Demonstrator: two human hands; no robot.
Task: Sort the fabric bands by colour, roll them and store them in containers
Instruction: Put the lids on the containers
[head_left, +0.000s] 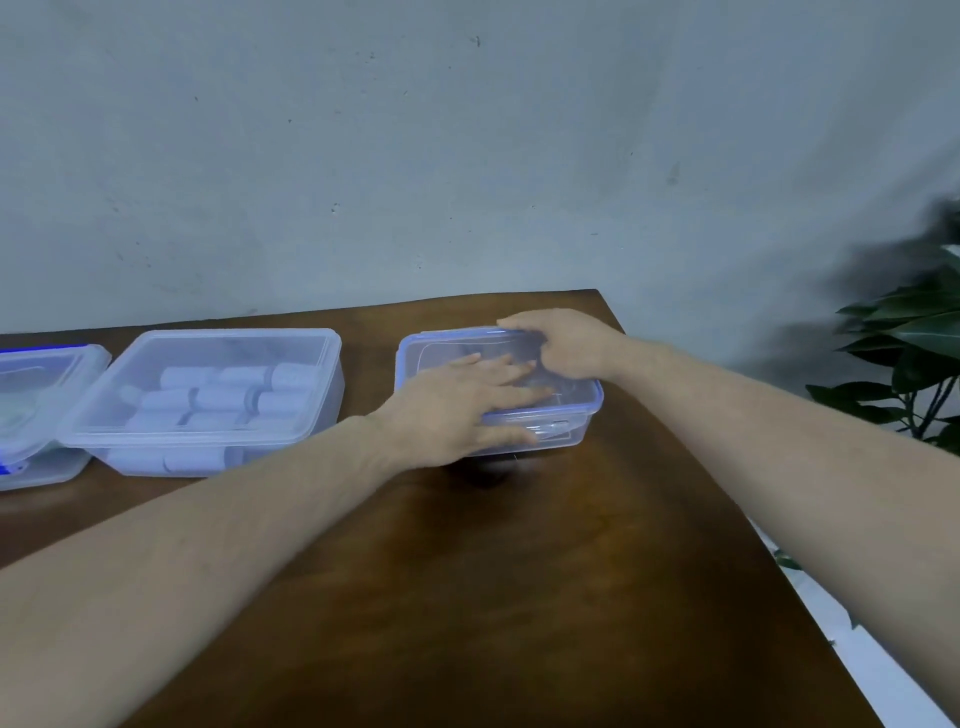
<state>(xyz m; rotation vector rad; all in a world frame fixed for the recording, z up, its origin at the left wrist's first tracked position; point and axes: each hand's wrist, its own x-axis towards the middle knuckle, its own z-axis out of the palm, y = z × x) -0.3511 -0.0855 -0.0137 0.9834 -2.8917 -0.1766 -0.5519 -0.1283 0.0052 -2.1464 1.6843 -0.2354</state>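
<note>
Both hands are lying on a clear box (566, 428) with a blue-edged lid (441, 345), which is sitting on the brown table (467, 597) near its far right corner. The left hand (457, 402) is resting flat on the lid, fingers straight and slightly spread, with the thumb reaching down over the near rim onto the front wall. The right hand (566, 345) is coming in from the right and curling its fingers over the lid's far edge, gripping it. What is lying inside this box is too hazy to make out through the plastic. Just left of the left hand, apart from the first box, a second box (208, 405) of the same clear plastic is sitting with its lid on; it is showing pale, whitish rolled bands (228, 397) packed side by side in rows, each a short cylinder. Further left again, touching that one, a third box (36, 405) is being cut off by the frame edge, its lid tilted and showing a blue rim. To the right of the right hand, beyond the table's edge, a dark-leaved plant (914, 353) is standing against the grey wall (415, 156).
</note>
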